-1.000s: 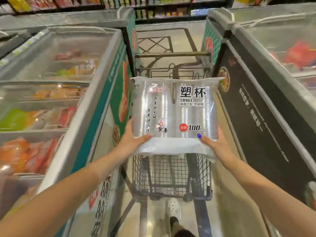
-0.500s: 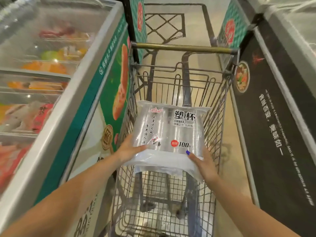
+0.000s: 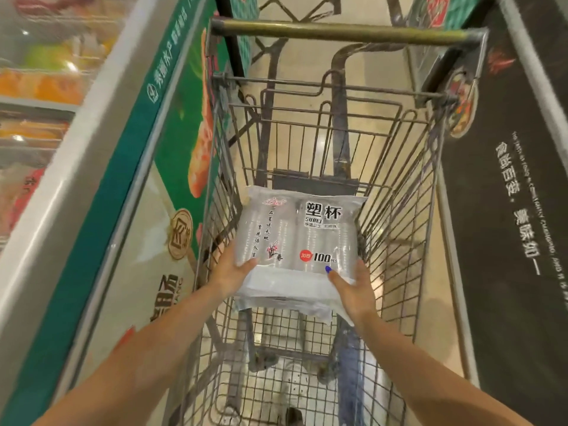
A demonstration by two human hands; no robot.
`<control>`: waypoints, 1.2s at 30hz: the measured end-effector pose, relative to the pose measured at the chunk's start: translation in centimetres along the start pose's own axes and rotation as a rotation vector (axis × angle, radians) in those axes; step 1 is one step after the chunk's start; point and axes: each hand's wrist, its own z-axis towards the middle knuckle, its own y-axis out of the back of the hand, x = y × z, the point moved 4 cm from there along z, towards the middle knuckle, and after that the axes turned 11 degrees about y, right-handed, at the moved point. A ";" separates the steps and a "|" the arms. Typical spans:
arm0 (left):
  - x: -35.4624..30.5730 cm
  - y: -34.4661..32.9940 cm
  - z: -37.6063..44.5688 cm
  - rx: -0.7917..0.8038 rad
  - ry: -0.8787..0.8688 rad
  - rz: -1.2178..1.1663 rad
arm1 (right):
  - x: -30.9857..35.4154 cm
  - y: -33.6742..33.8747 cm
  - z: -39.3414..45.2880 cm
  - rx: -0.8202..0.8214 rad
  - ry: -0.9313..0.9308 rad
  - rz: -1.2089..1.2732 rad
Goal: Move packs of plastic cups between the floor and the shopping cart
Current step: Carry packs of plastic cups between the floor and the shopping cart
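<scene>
A person holds a clear pack of plastic cups, printed "100 pcs", inside the wire basket of a shopping cart, the left hand and right hand each gripping a near corner with the thumb on top and fingers beneath. The two-handed grip probably keeps the floppy pack level while it hangs above the basket floor, not yet set down. The cart sits in a narrow aisle between a glass-topped freezer on the left and a dark-panelled freezer on the right; its brass-coloured handle bar lies at the far end, and nothing else shows in the basket.
</scene>
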 end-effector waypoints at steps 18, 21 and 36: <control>-4.7 1.1 0.8 -0.251 -0.251 0.495 | 4.4 0.4 4.3 -0.010 0.243 -0.354; -5.9 3.6 -2.9 -0.320 -0.347 0.617 | 7.7 1.0 2.1 0.057 0.369 -0.492; 1.6 18.5 -37.2 -0.824 -0.375 0.627 | 25.0 -3.3 -28.0 0.315 1.216 -0.867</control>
